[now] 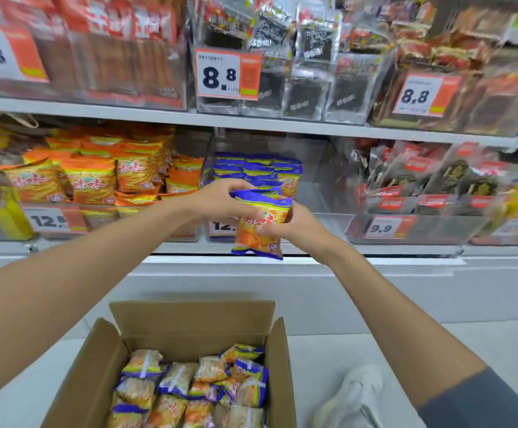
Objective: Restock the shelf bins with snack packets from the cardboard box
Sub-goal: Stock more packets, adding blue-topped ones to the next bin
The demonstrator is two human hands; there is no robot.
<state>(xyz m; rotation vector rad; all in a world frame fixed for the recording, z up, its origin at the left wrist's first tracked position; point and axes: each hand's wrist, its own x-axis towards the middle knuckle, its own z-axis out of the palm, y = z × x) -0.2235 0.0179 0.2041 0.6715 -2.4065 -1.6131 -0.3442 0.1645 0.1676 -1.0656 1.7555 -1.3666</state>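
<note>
Both hands (220, 202) pinch a crinkly foil packet (262, 225).

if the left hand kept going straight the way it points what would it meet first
Probably the stack of blue packets in the clear bin just beyond it. The left hand, gripping a packet with the right hand, points at that stack; depth is unclear.
</note>
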